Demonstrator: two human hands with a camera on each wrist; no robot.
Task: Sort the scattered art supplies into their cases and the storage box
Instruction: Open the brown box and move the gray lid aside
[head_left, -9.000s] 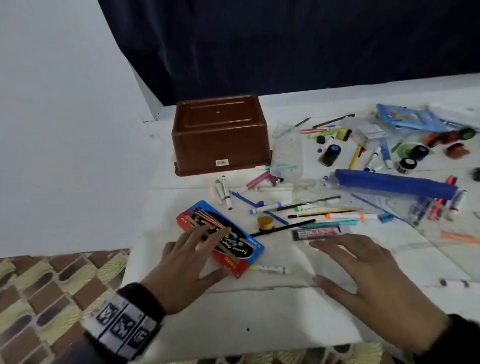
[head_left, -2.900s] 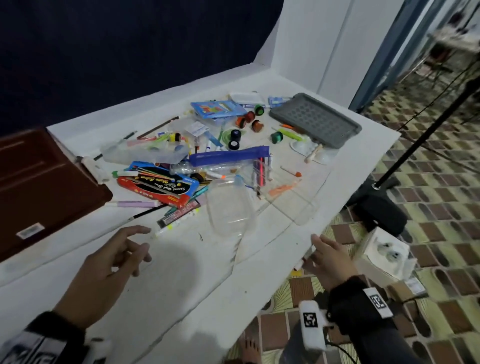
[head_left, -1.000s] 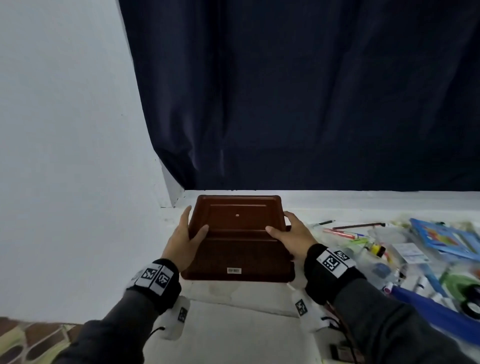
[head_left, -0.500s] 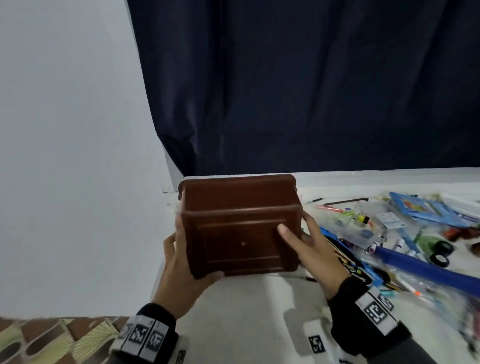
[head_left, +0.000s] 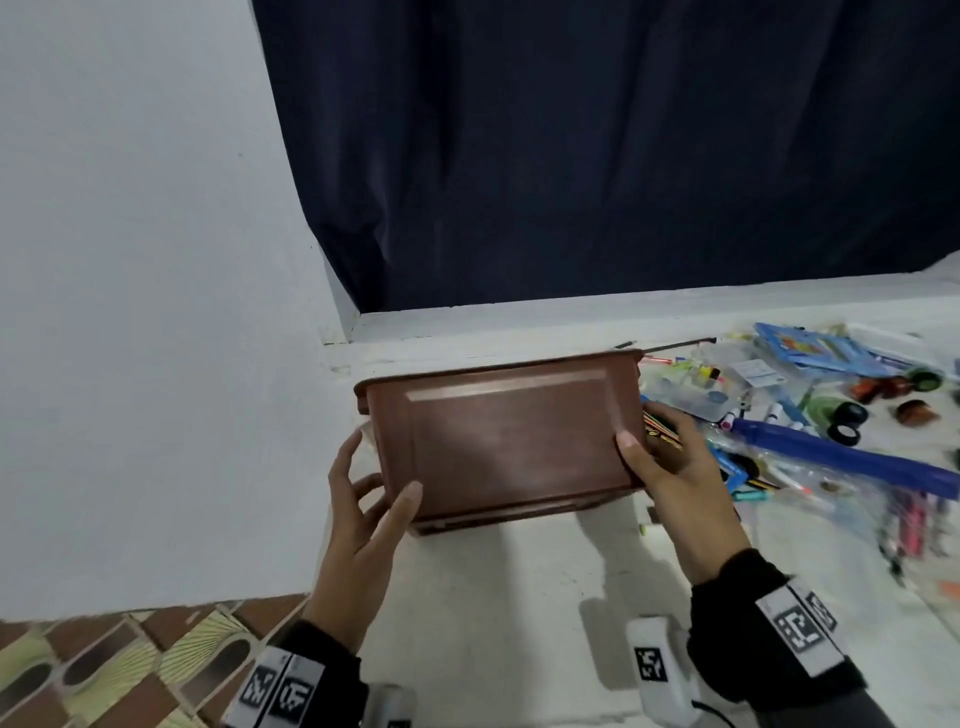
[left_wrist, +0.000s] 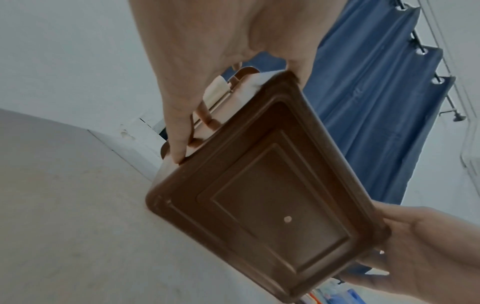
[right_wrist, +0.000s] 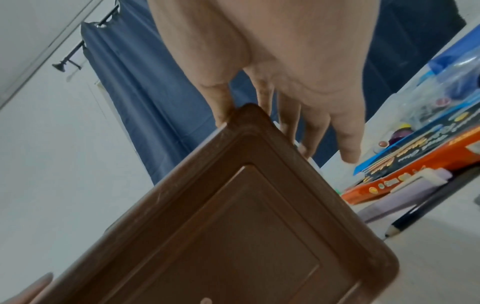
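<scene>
The brown plastic storage box (head_left: 509, 441) is held just above the white table's left end, tipped so one long wall faces me and its rim points up and away. My left hand (head_left: 371, 488) grips its left end, thumb on the near wall. My right hand (head_left: 657, 460) grips the right end the same way. The left wrist view shows the box's ribbed underside (left_wrist: 272, 195) with my left hand (left_wrist: 207, 61) on its end wall. In the right wrist view my right hand (right_wrist: 285, 72) holds a corner of the box (right_wrist: 221, 236). The box's inside is hidden.
Scattered supplies cover the table to the right: a long blue pouch (head_left: 841, 457), a blue case (head_left: 810, 348), small paint pots (head_left: 847, 421), pens and clear pouches. An orange-and-blue pencil box (right_wrist: 415, 164) lies beside the right hand. White wall to the left, dark curtain behind, tiled floor (head_left: 104, 670) below.
The box lay upside down on the table a second ago. Both hands have lifted it and rolled it over, so the bottom no longer faces me and a long wall does.
</scene>
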